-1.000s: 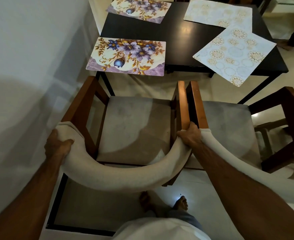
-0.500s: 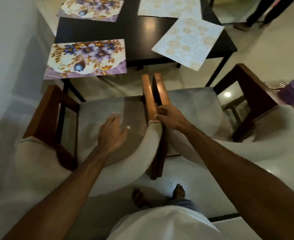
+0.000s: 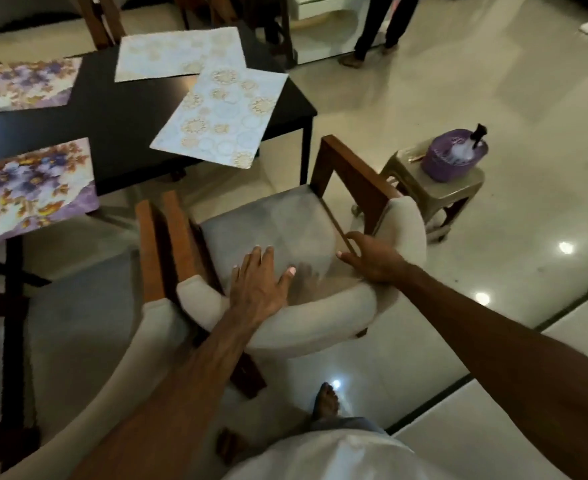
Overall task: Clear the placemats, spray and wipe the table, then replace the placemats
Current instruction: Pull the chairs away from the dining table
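Note:
Four placemats lie on the dark table (image 3: 123, 109): a purple floral placemat (image 3: 26, 188) overhanging the near edge, a second floral placemat (image 3: 22, 84) behind it, a pale gold-patterned placemat (image 3: 223, 116) skewed over the near right corner, and another pale placemat (image 3: 178, 57) at the back. My left hand (image 3: 258, 282) reaches over the padded back of the right-hand armchair (image 3: 271, 223), fingers spread above the seat, holding nothing. My right hand (image 3: 372, 258) grips that chair's right wooden arm rail where it meets the padded back.
A second armchair (image 3: 147, 244) stands tight against the first one's left side. To the right, a low stool (image 3: 451, 192) carries a purple basket (image 3: 437, 164) with a spray bottle (image 3: 477, 136) in it. Another person's legs (image 3: 382, 26) stand beyond the table. My bare feet are on the glossy tile floor.
The view has swung right. Both hands left the left chair and the chairs' shared arms and went to the right chair, the right hand now on its far arm rail.

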